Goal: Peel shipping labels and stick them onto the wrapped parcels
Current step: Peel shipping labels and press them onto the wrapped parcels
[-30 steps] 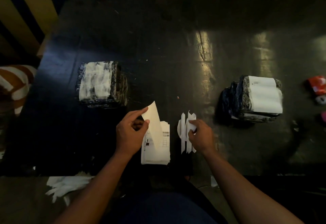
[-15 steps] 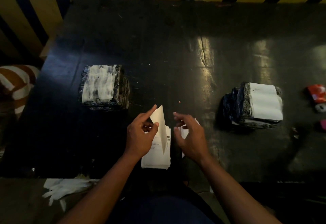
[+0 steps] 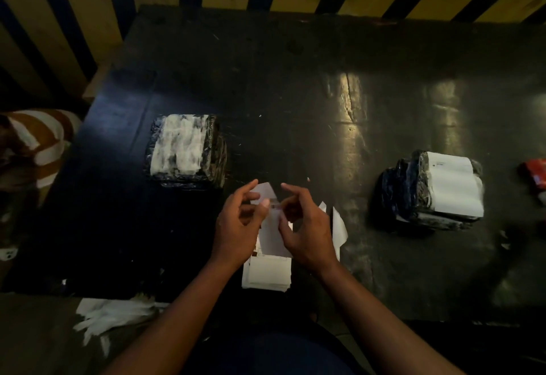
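Table (image 3: pixel 295 85) dark, scuffed, glossy; parcels (image 3: pixel 186 150) in crinkled shiny plastic wrap; labels (image 3: pixel 267 274) matt paper.

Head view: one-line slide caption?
Both hands, left hand and right hand, peel a label above the label stack, between two wrapped parcels.

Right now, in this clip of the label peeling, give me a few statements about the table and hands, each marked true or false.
1. Two wrapped parcels sit on the table, the left parcel and the right parcel. True.
2. Both hands work at one label above the label stack. True: left hand and right hand meet there.
3. The right parcel is bare. False: white paper lies on top.
4. Loose backing strips lie left of the hands. False: right of them.
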The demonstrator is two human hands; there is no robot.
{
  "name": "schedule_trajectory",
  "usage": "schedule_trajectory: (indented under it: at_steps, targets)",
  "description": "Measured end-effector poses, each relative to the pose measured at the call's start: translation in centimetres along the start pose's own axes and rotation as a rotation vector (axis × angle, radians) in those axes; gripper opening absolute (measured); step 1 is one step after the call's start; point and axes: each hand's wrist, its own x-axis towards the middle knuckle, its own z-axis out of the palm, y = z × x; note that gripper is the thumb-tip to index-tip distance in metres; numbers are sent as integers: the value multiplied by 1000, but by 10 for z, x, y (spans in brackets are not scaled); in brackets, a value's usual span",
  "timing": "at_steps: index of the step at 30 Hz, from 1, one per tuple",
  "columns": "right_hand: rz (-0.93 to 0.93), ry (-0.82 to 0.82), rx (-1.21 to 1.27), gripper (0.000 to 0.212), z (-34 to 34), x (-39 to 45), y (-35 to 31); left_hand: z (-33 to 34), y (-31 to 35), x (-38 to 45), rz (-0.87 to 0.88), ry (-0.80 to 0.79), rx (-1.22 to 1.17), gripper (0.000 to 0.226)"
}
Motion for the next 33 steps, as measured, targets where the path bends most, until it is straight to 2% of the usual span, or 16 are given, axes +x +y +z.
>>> schedule_trajectory:
  at_steps: [3,7,10,14,18,28,33]
  targets:
    - [49,44,72,44,-7,7,-5,-13,-4,4,-30,95,59,46]
    - [68,67,111,25,-12,17,-7,-28,-6,7,-140,-39,-113,55]
    - [54,66,105,18,-9,22,-7,-33,-4,7,-60,-57,-84,51]
    - [-16,68,39,23,-1,27,-8,-42,-4,14,47,0,-15,29]
    - [-52,66,-8,30,11,33,-12,-58,0,23,166,46,103,27]
    - [-124,18,-45,37,66,77,-42,-129,8,65,178,100,206,33]
    - [-99,0,-63,39,103,109,-56,-166,8,99,138,77,246,34]
